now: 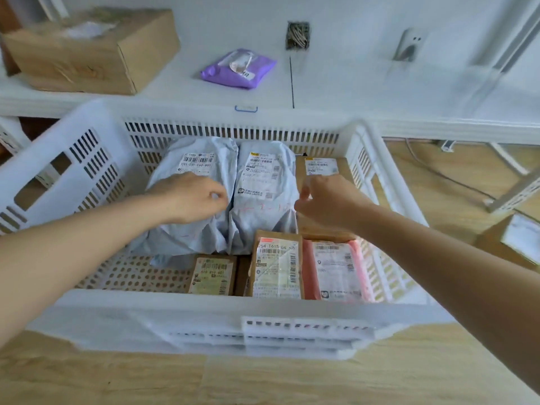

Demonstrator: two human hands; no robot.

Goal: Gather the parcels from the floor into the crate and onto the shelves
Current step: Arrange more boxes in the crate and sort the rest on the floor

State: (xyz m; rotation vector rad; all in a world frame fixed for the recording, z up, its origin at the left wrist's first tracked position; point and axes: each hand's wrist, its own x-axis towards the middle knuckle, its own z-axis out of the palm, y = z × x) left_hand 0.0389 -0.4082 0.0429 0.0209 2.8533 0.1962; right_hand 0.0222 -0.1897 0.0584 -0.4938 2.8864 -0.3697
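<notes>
A white slatted crate [87,299] stands on the wooden floor and holds several parcels. Two pale blue soft mailers lie side by side at its back: the left mailer [190,153] and the right mailer [263,176]. My left hand [190,197] rests on the left mailer with fingers curled at the seam between the two bags. My right hand [327,200] hovers with loosely curled fingers beside the right mailer, over a brown box [321,166]. Near the front lie a small brown box [213,276], a taller brown box [277,267] and a pink mailer [336,270].
Behind the crate runs a white shelf [350,92] holding a cardboard box [93,51] and a purple parcel [239,68]. A cardboard parcel [514,238] lies on the floor at right, near white shelf legs [514,191] and a cable.
</notes>
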